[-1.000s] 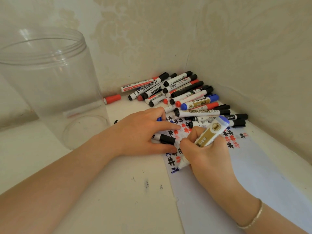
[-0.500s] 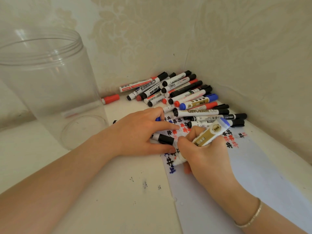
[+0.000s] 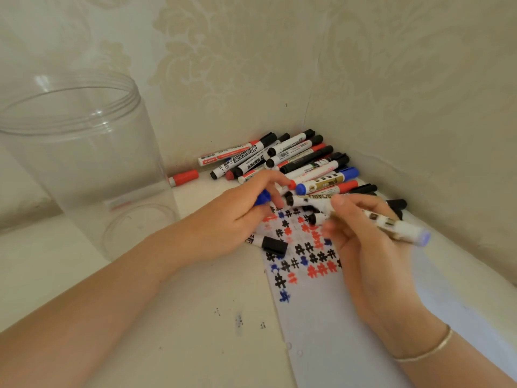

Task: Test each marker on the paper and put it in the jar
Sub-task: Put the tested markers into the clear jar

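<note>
My right hand (image 3: 366,247) grips a white and gold marker (image 3: 397,226) with a blue end, lifted off the paper and lying roughly level, blurred by motion. My left hand (image 3: 223,219) holds a blue cap (image 3: 262,198) between its fingers, just above the paper's far end. The white paper (image 3: 330,326) carries several black, red and blue test marks. A black-capped marker (image 3: 270,243) lies on the paper by my left hand. The clear plastic jar (image 3: 75,163) stands open and upright at the left.
A pile of several black, red and blue markers (image 3: 293,163) fills the corner where two patterned walls meet. One red-capped marker (image 3: 183,177) lies alone by the jar. Ink specks (image 3: 239,322) dot the pale tabletop near me.
My right hand has lifted the marker's tip off the paper and swung it level toward the right. My left hand has risen from pressing the paper, now holding the blue cap up.
</note>
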A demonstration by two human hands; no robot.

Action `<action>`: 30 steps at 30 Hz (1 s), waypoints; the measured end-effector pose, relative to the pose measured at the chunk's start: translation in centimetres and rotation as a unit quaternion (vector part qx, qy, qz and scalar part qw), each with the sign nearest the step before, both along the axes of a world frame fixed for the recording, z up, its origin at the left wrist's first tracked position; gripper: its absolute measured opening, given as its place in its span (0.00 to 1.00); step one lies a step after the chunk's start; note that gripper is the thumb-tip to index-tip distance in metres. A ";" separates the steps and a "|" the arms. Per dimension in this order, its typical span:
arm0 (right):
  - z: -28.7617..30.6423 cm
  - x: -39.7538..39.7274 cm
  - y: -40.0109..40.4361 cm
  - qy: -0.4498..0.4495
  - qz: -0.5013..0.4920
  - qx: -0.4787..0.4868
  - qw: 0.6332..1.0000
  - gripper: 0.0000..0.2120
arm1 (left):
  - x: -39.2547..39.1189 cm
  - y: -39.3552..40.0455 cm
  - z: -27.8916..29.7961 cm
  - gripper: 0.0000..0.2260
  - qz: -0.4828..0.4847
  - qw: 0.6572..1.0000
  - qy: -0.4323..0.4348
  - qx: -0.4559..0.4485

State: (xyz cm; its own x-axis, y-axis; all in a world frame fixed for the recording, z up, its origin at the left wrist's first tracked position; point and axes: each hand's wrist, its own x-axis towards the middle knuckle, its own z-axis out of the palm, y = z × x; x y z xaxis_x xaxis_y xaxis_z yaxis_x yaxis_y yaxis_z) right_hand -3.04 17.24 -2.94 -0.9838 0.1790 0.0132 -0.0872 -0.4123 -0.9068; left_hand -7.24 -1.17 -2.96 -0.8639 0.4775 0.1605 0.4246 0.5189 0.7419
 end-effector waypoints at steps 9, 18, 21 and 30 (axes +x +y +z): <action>-0.3 -0.5 0.1 -0.025 0.033 -0.061 0.997 0.04 | 0.3 1.0 0.3 0.20 0.017 0.989 -0.091 0.115; -0.6 -0.7 0.4 -0.048 0.028 -0.028 0.998 0.10 | 0.1 0.6 0.3 0.11 0.049 0.995 -0.012 0.089; -0.6 -0.8 0.5 -0.041 0.052 -0.046 0.997 0.05 | -0.1 0.4 0.1 0.10 0.028 0.993 -0.019 0.112; -0.4 -0.9 0.4 -0.033 0.152 -0.037 0.987 0.15 | 0.4 0.6 1.4 0.05 0.025 0.977 -0.127 0.171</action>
